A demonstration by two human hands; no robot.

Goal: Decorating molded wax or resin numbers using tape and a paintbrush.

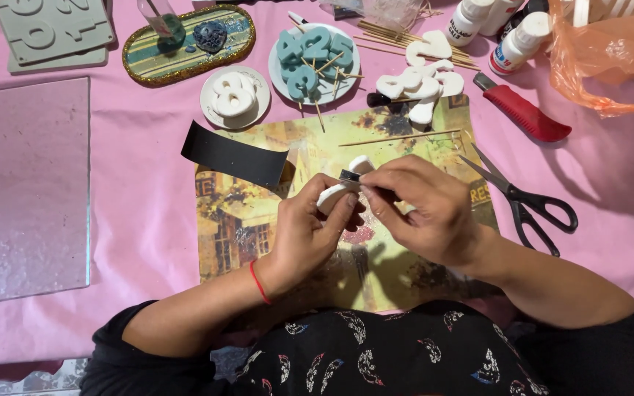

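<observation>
While both hands meet over the middle of the worktop, a white cast piece sits between them: the left hand has its fingers clamped round it from below, and the right hand has its fingertips pinched together on a small dark strip pressed against the piece's top edge. Most of the piece is hidden by the fingers, so its shape cannot be told.

Under the hands lies a printed mat with a painted street scene. A black sheet curls over its corner at 10 o'clock. Scissors lie at 3 o'clock, a red cutter at 2. At 12 o'clock stand a plate of blue numbers, a smaller plate with a white figure, loose white shapes and wooden sticks. An oval glitter-edged tray lies at 11, with grey moulds beyond it.

A pink cloth covers the worktop; a clear textured pane rests on it at 9 o'clock. White bottles and an orange bag at 1 o'clock are cut off by the frame. Nothing of the room shows but a sliver of tiled floor at the bottom left.
</observation>
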